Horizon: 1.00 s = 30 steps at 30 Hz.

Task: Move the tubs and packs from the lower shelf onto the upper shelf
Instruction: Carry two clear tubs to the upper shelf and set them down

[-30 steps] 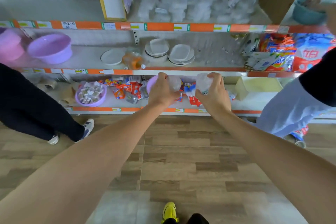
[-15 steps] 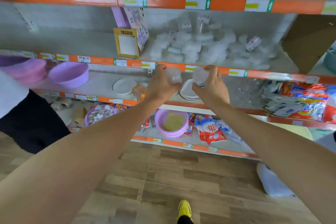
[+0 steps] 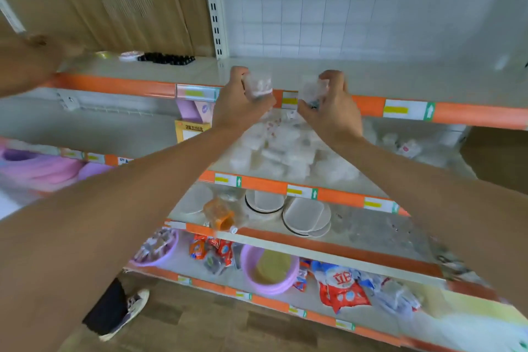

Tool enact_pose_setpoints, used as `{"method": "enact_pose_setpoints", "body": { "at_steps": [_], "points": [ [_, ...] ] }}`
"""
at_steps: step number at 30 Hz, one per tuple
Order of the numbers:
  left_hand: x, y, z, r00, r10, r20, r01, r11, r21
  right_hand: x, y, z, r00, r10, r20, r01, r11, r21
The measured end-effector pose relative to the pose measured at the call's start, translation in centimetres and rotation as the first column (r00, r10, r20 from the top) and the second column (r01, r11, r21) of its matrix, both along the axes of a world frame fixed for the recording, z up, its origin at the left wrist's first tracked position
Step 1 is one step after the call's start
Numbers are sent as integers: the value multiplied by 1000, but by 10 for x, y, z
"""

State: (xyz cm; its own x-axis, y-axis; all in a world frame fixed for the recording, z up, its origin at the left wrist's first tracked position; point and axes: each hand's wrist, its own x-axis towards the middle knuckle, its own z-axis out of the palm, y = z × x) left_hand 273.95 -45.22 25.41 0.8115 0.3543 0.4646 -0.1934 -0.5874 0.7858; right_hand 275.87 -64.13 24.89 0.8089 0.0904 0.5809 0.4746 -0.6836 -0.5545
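- We see the upper shelf [image 3: 400, 80] as a pale board, with a cardboard sheet [image 3: 128, 14] at 10 o'clock and a white grid panel [image 3: 357, 3] at 1 o'clock.
- The orange edge strip [image 3: 114, 85] passes behind our hands; shelf board shows beyond, 12 to 2 o'clock.
- Our left hand [image 3: 238, 107] curls round one clear tub [image 3: 258, 86] at the lip.
- Our right hand [image 3: 333, 111] grips a second clear tub [image 3: 313, 92] just beside it.

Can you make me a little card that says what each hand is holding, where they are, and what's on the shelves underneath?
Left: left hand grips left clear tub
Right: right hand grips right clear tub
Place: both tubs at the front edge of the upper shelf, not yet set down
Two shelves down: white plates
Bottom shelf: purple tub, red pack
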Motion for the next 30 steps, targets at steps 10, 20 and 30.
{"method": "enact_pose_setpoints", "body": {
  "at_steps": [10, 20, 30],
  "points": [
    [124, 30, 34, 999, -33, -13, 33, 999, 24, 123, 24, 38, 999, -22, 29, 22, 1000, 6],
    [264, 76, 47, 980, -162, -118, 173, 981, 88, 248, 55, 40, 980, -115, -162, 104, 992, -73],
    [350, 89, 31, 936, -286, -208, 297, 954, 27, 317, 56, 21, 933, -258, -251, 259, 965, -29]
  ]
}}
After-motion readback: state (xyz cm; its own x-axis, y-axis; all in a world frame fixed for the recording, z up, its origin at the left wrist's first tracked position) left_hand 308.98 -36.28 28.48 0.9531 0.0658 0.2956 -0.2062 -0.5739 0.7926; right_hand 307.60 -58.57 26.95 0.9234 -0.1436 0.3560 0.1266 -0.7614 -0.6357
